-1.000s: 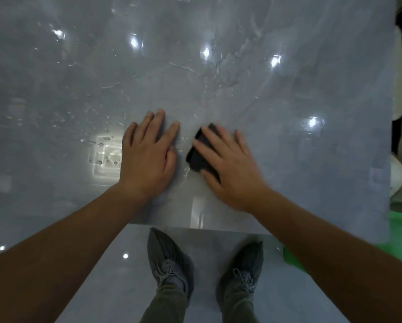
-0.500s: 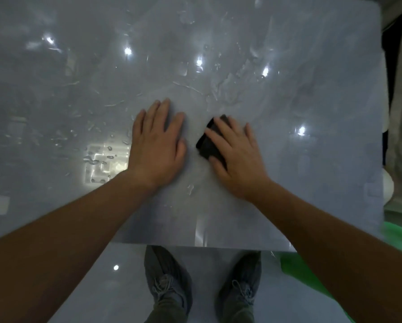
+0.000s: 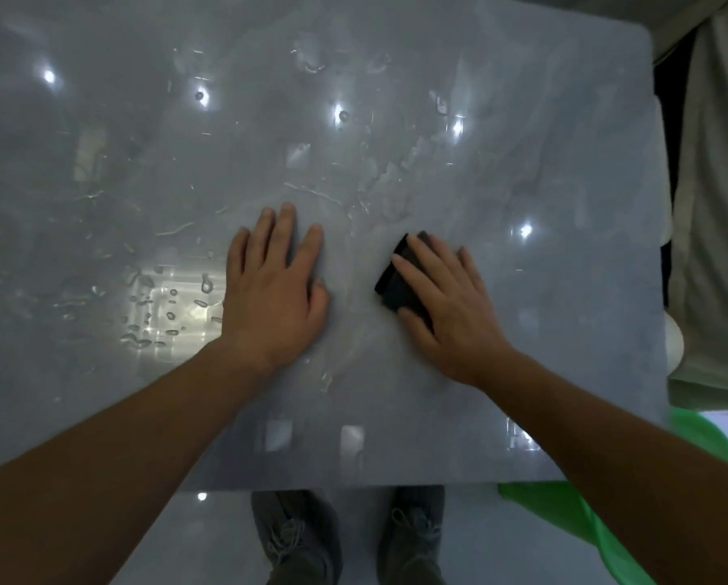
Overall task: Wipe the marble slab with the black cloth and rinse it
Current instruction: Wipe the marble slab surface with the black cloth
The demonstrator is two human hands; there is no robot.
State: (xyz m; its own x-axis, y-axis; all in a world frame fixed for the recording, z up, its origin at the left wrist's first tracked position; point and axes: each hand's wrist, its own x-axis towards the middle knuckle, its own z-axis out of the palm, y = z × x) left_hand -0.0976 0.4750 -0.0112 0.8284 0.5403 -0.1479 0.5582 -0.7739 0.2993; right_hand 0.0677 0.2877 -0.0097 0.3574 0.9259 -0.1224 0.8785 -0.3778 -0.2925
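Black cloth point(image 3: 396, 285), folded into a small pad, lies pressed flat beneath the straight fingers of the right hand point(image 3: 450, 306). The left hand point(image 3: 275, 289) rests flat and empty on the marble slab point(image 3: 522, 120). The cloth is probably soft, light and wet, best driven by downward palm pressure. Its visible edge runs near-left to far-right; its full length is hidden. The slab looks wet and slippery.

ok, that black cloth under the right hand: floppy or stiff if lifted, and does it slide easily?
Probably floppy: the black cloth lies flat as a compact pad under the right hand. Should slide easily: the marble slab is glossy and beaded with water droplets. Likely damp, so heavier than dry.
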